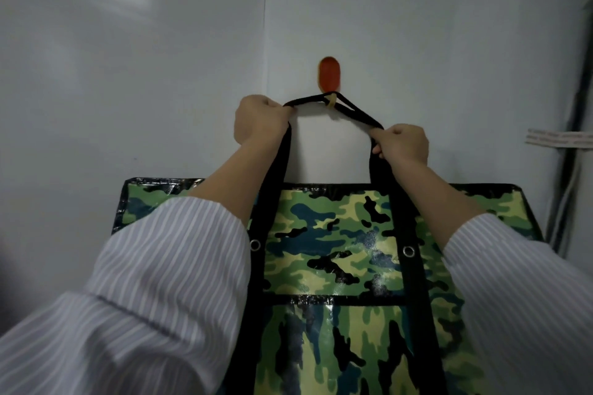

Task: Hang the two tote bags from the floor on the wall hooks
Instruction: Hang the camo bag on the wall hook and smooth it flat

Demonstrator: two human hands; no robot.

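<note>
Both hands point(330, 135) grip camouflage bag point(333, 253) straps point(340, 106) over orange hook point(328, 74); no legible writing.

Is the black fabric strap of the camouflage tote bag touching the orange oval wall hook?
Touching. The head view shows the black fabric strap looped over the prong of the orange oval wall hook, bending sharply there, while the left hand and right hand grip it.

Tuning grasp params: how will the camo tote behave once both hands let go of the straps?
The camo tote probably hangs flat: its glossy panel looks fairly stiff. The black straps bend sharply over the hook, so they are floppy. The shiny surface may be slippery; left hand and right hand grip webbing instead.
</note>
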